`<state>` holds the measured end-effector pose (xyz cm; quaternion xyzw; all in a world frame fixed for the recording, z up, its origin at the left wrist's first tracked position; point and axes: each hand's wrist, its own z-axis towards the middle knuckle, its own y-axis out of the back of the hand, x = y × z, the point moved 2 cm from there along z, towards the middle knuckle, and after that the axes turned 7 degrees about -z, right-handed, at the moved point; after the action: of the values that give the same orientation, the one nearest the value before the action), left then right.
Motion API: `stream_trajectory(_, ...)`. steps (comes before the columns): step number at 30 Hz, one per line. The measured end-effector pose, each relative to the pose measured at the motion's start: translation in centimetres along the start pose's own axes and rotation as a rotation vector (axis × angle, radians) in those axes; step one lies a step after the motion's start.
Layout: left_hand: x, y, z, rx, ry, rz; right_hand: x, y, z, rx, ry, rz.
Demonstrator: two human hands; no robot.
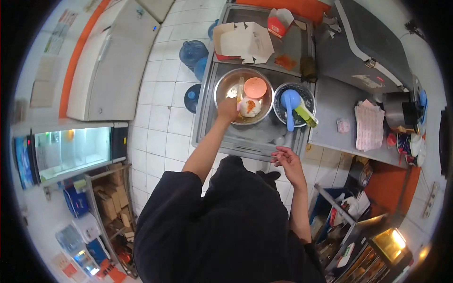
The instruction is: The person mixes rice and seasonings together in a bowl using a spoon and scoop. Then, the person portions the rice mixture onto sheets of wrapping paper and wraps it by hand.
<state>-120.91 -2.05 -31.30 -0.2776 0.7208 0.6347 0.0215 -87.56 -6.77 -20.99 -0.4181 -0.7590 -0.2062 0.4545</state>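
Observation:
My left hand (227,109) reaches over the left rim of a round metal bowl (218,82), its fingers curled at the edge of a pink-rimmed bowl of white rice (250,107) topped with something orange-red. Whether the fingers grip that rim is hard to tell. Behind the rice, inside the metal bowl, sit an orange bowl (255,87) and a clear utensil. My right hand (286,159) hovers before the counter's front edge, fingers loosely spread, holding nothing. A dark speckled pot (279,116) beside the metal bowl holds a blue ladle (290,102) and a green-handled utensil (305,114).
An open cardboard box (244,42) and a red-white carton (279,23) lie at the counter's back. A large grey insulated box (364,46) stands right, near printed paper sheets (370,125) and a metal pot (398,109). Blue water jugs (193,55) stand left of the counter.

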Motion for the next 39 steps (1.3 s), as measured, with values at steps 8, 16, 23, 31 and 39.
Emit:
stream_trajectory(8,2.0,2.7,2.0,0.084,-0.015,-0.076,1.0,-2.4,-3.2,-0.145,-0.005,-0.045)
stream_trajectory(16,5.6,9.5,3.9,0.589,0.014,-0.460,5.6,-3.7,1.7,0.085,-0.054,-0.222)
stream_trajectory(23,12.7,13.0,-5.1,0.475,0.224,-1.357,12.8,-6.1,16.8,0.158,0.308,-1.238)
stream_trajectory(31,13.6,7.4,-6.8,0.221,0.232,-1.661,9.3,-14.4,34.8,0.484,0.699,-1.945)
stream_trajectory(39,13.4,1.0,-3.0,-0.227,0.226,-1.075,9.9,-11.8,32.7,0.414,0.963,-2.039)
